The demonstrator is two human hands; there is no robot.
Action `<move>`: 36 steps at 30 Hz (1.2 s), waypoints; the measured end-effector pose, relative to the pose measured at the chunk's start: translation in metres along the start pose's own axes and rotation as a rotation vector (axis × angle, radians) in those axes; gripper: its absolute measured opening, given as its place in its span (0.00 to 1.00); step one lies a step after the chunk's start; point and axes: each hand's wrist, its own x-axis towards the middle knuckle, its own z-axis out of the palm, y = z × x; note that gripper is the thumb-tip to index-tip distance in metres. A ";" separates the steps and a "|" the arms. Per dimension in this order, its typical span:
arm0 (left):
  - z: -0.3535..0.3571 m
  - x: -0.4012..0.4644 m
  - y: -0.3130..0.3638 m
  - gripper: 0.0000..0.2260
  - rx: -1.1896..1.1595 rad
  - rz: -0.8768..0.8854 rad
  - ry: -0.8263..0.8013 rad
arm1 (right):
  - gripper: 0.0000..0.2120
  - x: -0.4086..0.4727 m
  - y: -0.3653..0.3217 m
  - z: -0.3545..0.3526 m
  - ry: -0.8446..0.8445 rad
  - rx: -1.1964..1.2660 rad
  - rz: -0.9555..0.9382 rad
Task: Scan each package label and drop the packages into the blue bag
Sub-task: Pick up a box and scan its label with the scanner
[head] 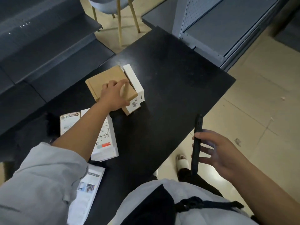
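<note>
Left hand is down on the brown box, fingers spread over its top and curling at the far edge, thumb at the near side, gripping it. That box sits mid-table, stacked on another carton with a barcode label showing at its four o'clock corner; the print is too small to read. A white box touches it at three o'clock. Right hand hangs off the table's right edge, thumb and fingers pinching a black scanner held upright. Open black tabletop runs from the boxes to twelve and three o'clock. At seven o'clock lie white mailers with printed labels, text blurred, one with a red-orange patch. No blue bag in sight.
</note>
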 end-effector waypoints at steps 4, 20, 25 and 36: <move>0.004 -0.040 -0.002 0.39 -0.435 -0.201 0.090 | 0.08 0.030 -0.024 0.000 -0.122 -0.067 0.018; 0.154 -0.182 0.103 0.39 -1.620 -0.901 0.196 | 0.11 0.123 -0.091 -0.031 -0.520 -0.392 0.151; 0.180 -0.190 0.113 0.39 -1.692 -0.911 0.215 | 0.17 0.130 -0.094 -0.040 -0.593 -0.505 0.185; 0.179 -0.186 0.114 0.32 -1.601 -0.929 0.273 | 0.12 0.121 -0.098 -0.050 -0.565 -0.535 0.132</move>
